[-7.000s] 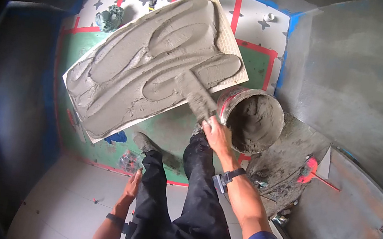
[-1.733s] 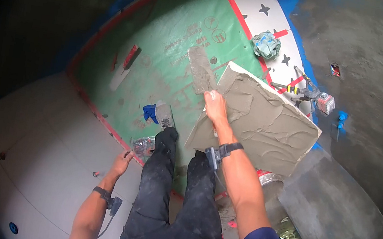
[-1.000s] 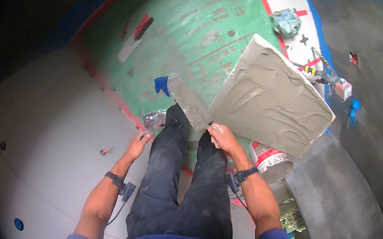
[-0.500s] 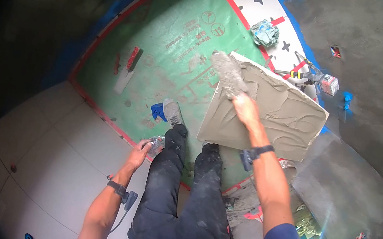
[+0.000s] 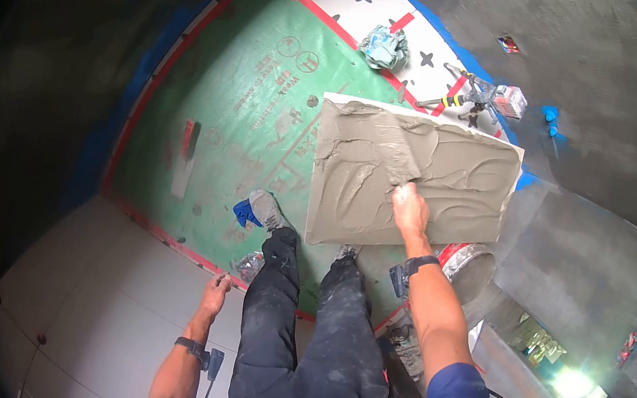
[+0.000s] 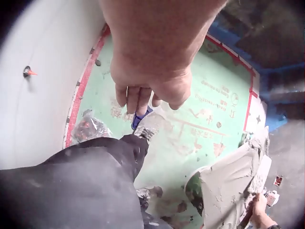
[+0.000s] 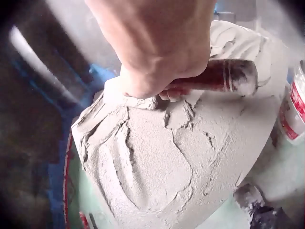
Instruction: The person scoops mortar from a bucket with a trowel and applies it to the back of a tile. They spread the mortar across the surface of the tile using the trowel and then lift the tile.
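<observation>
My right hand [image 5: 412, 210] grips the dark wooden handle [image 7: 228, 76] of a trowel. The mortar-coated trowel blade [image 5: 395, 151] lies over grey mortar [image 5: 450, 189] spread across a large tile [image 5: 312, 206]. In the right wrist view, ridges and folds of mortar reach close to the tile's edges, and the fist hides much of the trowel. My left hand [image 6: 152, 88] hangs beside the left leg with relaxed fingers, holding nothing. Below it in the left wrist view are a shoe and a blue cloth [image 6: 139, 118].
Green protective sheet [image 5: 234, 106] covers the floor. A red-handled trowel [image 5: 185, 162] lies on it at left. A mortar bucket [image 5: 471, 271] stands by the tile's near right corner. Beyond the tile are a crumpled plastic bag [image 5: 384, 48] and a power tool [image 5: 503, 100]. A clear bag [image 5: 250, 265] lies near the left foot.
The trowel went from near the legs to the tile's far left corner, then onto its middle. Mortar, in thick swirls seven seconds ago, now lies flatter. The left hand stays idle.
</observation>
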The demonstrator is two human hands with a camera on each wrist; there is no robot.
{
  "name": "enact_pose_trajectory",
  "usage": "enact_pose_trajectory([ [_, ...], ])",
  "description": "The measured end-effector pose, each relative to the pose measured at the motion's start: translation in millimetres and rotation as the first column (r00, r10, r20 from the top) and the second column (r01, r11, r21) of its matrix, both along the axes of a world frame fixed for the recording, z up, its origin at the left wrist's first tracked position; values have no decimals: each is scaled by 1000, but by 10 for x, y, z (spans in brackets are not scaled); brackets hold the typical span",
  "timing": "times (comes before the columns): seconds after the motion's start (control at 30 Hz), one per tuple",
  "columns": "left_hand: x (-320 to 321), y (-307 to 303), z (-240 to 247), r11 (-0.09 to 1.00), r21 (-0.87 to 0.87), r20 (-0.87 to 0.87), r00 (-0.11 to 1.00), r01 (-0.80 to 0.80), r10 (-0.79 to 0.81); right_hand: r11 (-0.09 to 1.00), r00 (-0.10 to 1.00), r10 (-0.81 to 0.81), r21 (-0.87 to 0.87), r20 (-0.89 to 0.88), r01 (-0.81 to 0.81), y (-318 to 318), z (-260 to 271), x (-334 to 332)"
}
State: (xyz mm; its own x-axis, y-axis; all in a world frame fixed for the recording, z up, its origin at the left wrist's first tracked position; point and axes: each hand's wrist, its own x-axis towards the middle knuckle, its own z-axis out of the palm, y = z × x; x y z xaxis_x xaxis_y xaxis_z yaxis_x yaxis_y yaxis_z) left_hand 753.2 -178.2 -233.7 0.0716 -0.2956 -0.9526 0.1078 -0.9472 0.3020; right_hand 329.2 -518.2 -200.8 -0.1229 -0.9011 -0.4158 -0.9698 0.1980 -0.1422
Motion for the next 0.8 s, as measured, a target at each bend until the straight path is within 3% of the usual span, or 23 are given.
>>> enact_pose_trajectory([
  [0.07,58,13,-64,1000,-24,4,1000,14,-14,923,879,-385,117,280,367,220,-254,-137],
  [0.13,4,-116,-63,998,-59,3,1000,27,-27,704,492,-711,507,503,498,508,-100,41],
  [0.17,0,-187,8,998,-23,5,999,51,-51,744,569,-659,538,492,396,592,57,44],
  [0.2,-9,-227,43,997,15,8,997,75,-75,741,564,-663,537,492,403,674,115,-68],
  [0.23,-29,-306,49,997,10,7,997,82,-82,893,795,-420,354,438,277,691,199,-242],
  [0.27,-51,-356,46,994,-22,4,995,103,-103,979,941,-142,187,308,87,683,264,-442],
  [0.33,-95,-471,46,990,-56,1,992,126,-127,982,977,-172,106,128,159,548,433,-835],
  [0.4,-180,-633,104,981,-132,-3,990,140,-141,935,903,-348,18,254,355,458,132,-1481],
  [0.43,-235,-675,99,981,-131,-7,990,141,-143,934,903,-350,18,249,357,288,252,-1502],
  [0.5,-291,-746,91,972,-69,3,974,225,-226,731,538,-672,341,509,590,-188,638,-1357],
  [0.57,-375,-773,69,964,-51,-7,966,260,-260,687,326,-682,421,654,592,-458,579,-1096],
  [0.6,-429,-796,61,957,-34,-18,958,287,-287,633,164,-718,536,677,559,-597,460,-978],
  [0.67,-541,-881,106,964,-44,-9,964,264,-265,593,162,-781,633,604,497,-865,238,-511],
  [0.8,-667,-1033,278,981,-92,-20,985,168,-171,710,142,-697,649,703,273,-1321,-140,542],
])
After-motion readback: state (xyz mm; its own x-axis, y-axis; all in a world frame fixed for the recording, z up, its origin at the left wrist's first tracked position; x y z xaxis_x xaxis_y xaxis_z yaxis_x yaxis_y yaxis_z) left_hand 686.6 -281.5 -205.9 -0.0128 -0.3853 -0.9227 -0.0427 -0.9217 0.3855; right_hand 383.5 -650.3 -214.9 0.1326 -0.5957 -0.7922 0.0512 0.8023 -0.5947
